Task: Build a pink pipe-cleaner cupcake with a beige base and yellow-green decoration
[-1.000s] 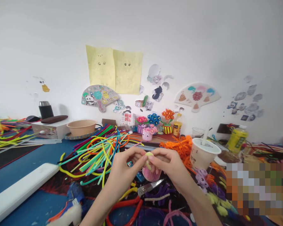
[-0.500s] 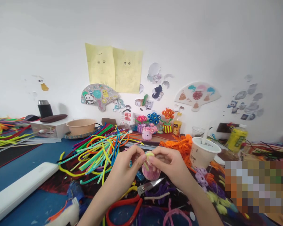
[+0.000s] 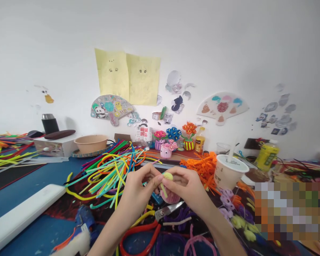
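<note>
Between my two hands is a pale yellow pipe cleaner, curled into a small coil with a short tail hanging down. My left hand pinches it from the left with thumb and finger. From the other side, my right hand pinches the coil too. Just behind and below my fingers stands a pink striped pot, partly hidden by them. Red-handled scissors lie below my hands, blades pointing toward the upper right. A pink pipe cleaner loop lies on the table nearer to me.
Loose coloured pipe cleaners spread at left, and orange ones at right beside a lidded cup with a straw. A white bar and a glue gun lie at left. Small pipe-cleaner flower pots stand along the wall.
The yellow coil has turned slightly in my fingers, and its tail shows more clearly below. Both hands stay close together in nearly the same place.
</note>
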Available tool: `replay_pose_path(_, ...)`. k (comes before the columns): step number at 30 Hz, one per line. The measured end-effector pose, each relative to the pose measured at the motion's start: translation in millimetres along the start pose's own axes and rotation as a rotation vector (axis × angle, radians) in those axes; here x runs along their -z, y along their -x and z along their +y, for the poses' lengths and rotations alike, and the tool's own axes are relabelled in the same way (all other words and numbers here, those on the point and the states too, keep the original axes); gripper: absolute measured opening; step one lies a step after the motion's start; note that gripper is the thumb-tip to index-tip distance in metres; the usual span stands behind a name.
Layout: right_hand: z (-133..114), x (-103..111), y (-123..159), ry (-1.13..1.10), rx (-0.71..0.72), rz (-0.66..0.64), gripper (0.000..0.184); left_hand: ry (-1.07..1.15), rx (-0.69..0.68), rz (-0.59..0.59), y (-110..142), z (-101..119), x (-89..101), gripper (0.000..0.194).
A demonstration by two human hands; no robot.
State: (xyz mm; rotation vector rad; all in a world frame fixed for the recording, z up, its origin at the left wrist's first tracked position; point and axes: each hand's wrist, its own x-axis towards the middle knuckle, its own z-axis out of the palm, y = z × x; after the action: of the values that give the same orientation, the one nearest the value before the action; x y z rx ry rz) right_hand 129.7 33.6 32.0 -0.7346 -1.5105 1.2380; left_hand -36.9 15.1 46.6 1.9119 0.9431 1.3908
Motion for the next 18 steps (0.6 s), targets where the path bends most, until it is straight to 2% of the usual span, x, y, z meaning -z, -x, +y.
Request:
replay_pose_path(10,-2.4,2.2,2.6,0.047,-0.001,0.038,0.032,-0.154,-0.073,0.035,1.7,0.2,-1.7,0.02)
replay_pose_path(18,-2.4,5.4,3.0,0.042,0.007,-0.007,0.028,-0.223,-0.093,-0.019,4.5,3.0,-3.4,0.019)
